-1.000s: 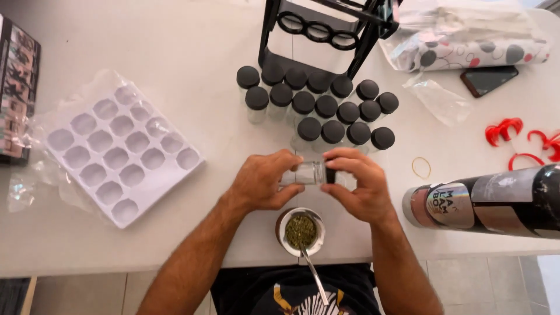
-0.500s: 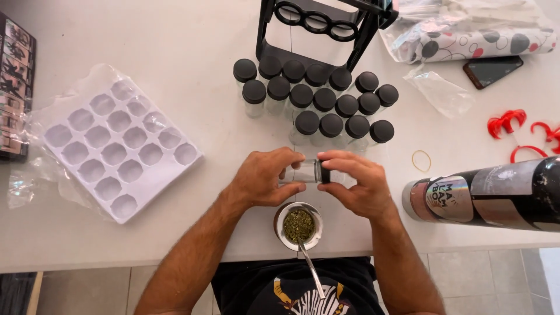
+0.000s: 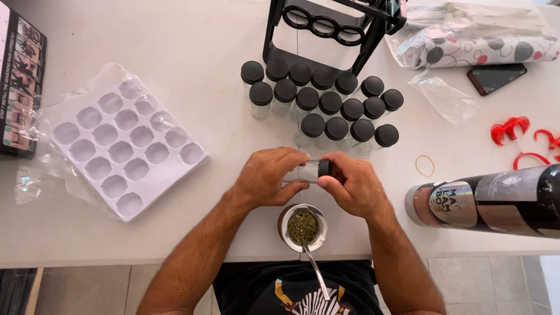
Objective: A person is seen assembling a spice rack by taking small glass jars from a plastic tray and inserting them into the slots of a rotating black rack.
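Two hands meet over the white bench on one small clear glass jar: the left hand wraps its body, the right hand pinches its black cap. Left lies a dark printed box beside a white moulded tray (in crinkled plastic). Right lies a shiny labelled cylinder. Black-capped jars cluster behind.

Both forearms are bare, no sleeves down that far, with a fair bit of dark hair on them. The left hand and right hand are bare too. The person wears a black t-shirt with a white and orange striped print.
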